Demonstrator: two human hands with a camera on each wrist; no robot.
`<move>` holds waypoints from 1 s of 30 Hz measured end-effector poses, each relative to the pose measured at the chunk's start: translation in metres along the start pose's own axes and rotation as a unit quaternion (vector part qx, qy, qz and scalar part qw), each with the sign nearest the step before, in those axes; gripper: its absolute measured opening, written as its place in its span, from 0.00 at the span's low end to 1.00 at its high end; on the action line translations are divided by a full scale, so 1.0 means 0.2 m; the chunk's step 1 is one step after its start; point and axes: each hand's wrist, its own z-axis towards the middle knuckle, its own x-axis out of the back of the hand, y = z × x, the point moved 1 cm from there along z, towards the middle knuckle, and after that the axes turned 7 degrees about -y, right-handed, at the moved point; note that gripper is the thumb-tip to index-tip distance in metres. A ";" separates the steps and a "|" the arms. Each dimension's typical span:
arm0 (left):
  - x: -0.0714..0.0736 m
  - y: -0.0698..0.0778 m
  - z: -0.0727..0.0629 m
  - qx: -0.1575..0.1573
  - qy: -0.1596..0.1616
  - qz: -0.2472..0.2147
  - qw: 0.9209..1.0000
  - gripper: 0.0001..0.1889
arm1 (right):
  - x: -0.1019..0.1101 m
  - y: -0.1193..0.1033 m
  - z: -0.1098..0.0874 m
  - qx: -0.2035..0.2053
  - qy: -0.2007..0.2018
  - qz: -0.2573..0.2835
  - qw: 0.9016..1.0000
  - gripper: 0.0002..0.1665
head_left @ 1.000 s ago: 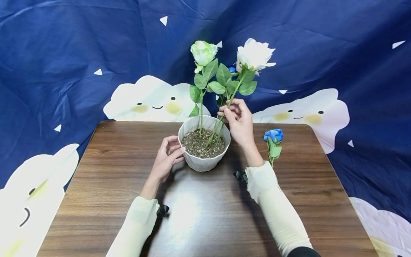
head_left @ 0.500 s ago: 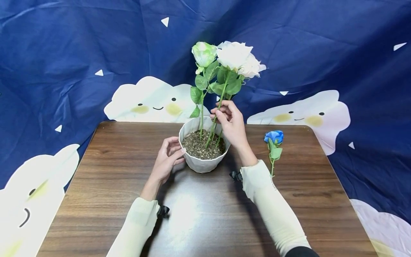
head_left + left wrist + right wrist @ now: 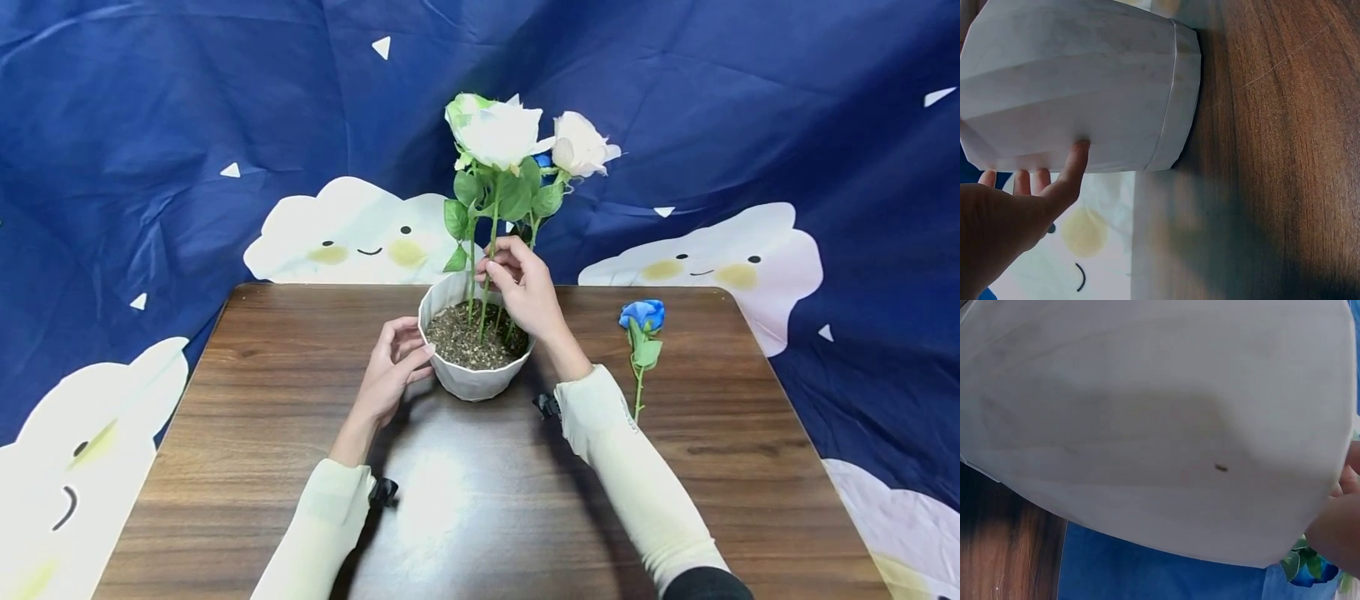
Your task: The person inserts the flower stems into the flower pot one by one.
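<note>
My right hand pinches the green stem of a large white rose, whose lower end stands in the soil of a white faceted flowerpot. My left hand rests its fingertips and thumb on the pot's left side; the left wrist view shows the fingertips against the wall. The white rose partly covers a green-tinged rose. A paler rose stands to the right, with a bit of blue flower behind. In the right wrist view the pot wall hides most of the hand.
A blue rose with green leaves lies on the brown wooden table, right of the pot and beyond my right sleeve. A dark blue cloth with smiling clouds hangs behind the table.
My right hand has moved left with the white rose, bringing its stem nearly upright and its bloom in front of the green-tinged rose. The left hand and pot stay put.
</note>
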 end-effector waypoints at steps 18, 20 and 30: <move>0.00 0.00 0.00 -0.001 0.004 -0.001 1.000 0.28 | -0.03 0.04 0.03 -0.032 -0.018 -0.038 0.999 0.07; -0.01 0.00 0.00 0.002 0.002 -0.001 1.000 0.28 | -0.04 0.04 0.04 -0.038 -0.018 -0.045 0.998 0.07; 0.00 0.00 0.00 -0.001 0.004 -0.002 1.000 0.28 | -0.01 0.03 0.01 -0.047 -0.026 -0.037 0.998 0.16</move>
